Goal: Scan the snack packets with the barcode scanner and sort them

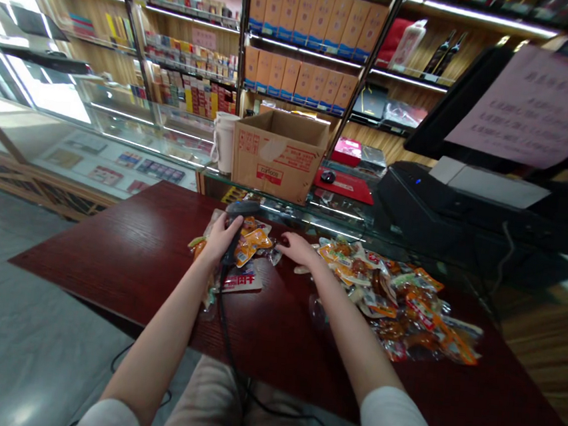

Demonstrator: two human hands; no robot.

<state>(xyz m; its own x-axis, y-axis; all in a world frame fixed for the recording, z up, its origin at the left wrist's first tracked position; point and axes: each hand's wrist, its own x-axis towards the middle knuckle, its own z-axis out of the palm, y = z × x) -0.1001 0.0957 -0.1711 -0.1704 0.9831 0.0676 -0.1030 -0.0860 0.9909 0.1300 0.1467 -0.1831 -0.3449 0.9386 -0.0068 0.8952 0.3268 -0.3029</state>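
Left hand (220,237): grip closed round black corded handheld scanner (243,207), above smaller group of orange-and-clear plastic food packets (254,242) on dark red wooden counter (263,325). Right hand (297,248): fingers bent beside clear packet edge; cannot tell if holding. Larger packet pile (359,267) lies right. Judged midway; which group is finished, unclear.

Wood-grain walls (287,99) are lined with shelves (197,14), lit by white strips. A glass display counter (134,152) is seen at left, its panes streaked with reflections. The dark red table (126,231) is set over a grey, glossy floor (10,341); bright light is let in at far left.
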